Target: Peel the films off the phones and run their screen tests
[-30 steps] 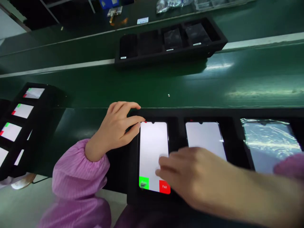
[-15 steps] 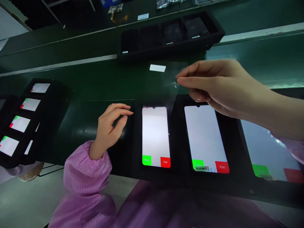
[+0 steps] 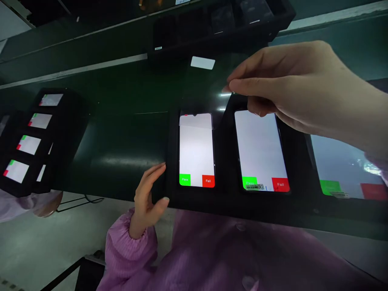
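In my right hand [image 3: 287,85], thumb and fingertips pinch the corner of a clear film [image 3: 222,103]. This see-through sheet is held above the bench, and its lower edge shows as a faint line across the top of a lit phone screen [image 3: 197,149]. That screen is white with a green Pass box and a red Fail box. My left hand [image 3: 150,198] is open, thumb apart from the fingers, beside the left end of the black tray [image 3: 172,161]. Under my right hand lies a second lit screen [image 3: 262,149] with a barcode strip near its bottom.
A third lit screen [image 3: 345,161] is at the right, partly behind my forearm. A white label [image 3: 203,62] appears beyond the first screen; whether it sits on the film, I cannot tell. A black compartment tray [image 3: 194,44] stands at the back. More lit screens [image 3: 28,144] sit at the left.
My left hand has come down toward the bench's front edge, its thumb spreading wider. My right hand still pinches the film. The whole view has shifted, so the bench appears higher.
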Demonstrator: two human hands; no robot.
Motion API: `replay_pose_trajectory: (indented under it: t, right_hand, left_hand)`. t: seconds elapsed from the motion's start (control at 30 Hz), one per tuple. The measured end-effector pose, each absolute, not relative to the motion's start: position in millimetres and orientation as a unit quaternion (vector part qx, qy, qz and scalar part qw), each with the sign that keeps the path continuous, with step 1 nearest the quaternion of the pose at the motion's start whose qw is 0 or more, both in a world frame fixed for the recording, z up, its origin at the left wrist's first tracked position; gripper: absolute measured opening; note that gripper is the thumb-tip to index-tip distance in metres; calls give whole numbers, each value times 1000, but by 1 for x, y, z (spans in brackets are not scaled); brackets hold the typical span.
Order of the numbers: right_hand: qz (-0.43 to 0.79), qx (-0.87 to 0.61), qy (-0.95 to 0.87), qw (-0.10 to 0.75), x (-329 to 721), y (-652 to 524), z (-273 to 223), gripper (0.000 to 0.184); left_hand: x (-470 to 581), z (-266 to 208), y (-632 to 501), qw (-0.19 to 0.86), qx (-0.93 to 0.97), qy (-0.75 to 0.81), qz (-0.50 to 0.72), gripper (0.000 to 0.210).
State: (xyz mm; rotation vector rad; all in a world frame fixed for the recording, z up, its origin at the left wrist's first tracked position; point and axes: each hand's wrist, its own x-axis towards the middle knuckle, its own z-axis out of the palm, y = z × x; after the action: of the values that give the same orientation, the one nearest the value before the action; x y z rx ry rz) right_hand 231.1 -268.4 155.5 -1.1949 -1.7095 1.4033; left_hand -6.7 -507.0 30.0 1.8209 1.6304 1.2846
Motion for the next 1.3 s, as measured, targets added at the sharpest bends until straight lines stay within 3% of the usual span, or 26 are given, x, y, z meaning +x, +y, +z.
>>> replay_pose_trajectory:
  t: [0.13,0.57,0.73,0.9,1.03,1.13,1.2,1.3]
  right_hand:
    - [517,-447,-664,303,236,-275,154,7]
    - [508,-406,-707,278,236,-290,144,2]
    - [509,-403,-712,270,237,-294,137,6]
    - [507,-390,-725,257,240,-296,130,10]
    - [535,-370,-722,234,242,-300,122,12]
    - [547,-298,-771,129,258,-315,124,16]
    - [470,-254,-840,98,277,-333,127,23]
    - [235,-242,-924,180,310,-365,128,28]
  left_hand:
    - [1,32,-514,138,674,595,415,82]
    - [14,68,-485,42,770,590,240,103]
    - [14,72,-486,51,794,557,239,86]
    - [-10,72,-498,89,723,569,381,55]
    - [-18,67,-502,66,678,587,437,61]
    - [-12,66,-506,68,688,589,419,70]
    - [-5,66,-511,63,702,593,389,75]
    - [5,62,-518,44,738,574,353,76]
